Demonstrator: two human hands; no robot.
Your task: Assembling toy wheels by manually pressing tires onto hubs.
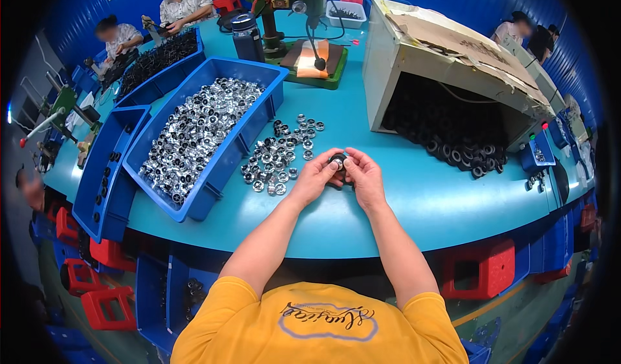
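Observation:
Both hands meet above the teal table, closed round one small wheel (337, 161) with a shiny silver hub and a black rim. My left hand (313, 179) grips it from the left, the thumb on its face. From the other side, my right hand (366, 179) pinches the same wheel. Just left of my hands lie loose silver wheel hubs (267, 164) in a scattered pile. To the right, many black rubber rings (459, 150) spill from the opening of a cream-coloured box (383, 66).
A blue bin (264, 108) full of silver hubs stands left, beside a narrower blue bin (97, 225) with a few black rings. A green press (333, 79) and a dark flask (247, 40) stand behind. Red stools (495, 270) are below the table; co-workers (184, 1) sit further off.

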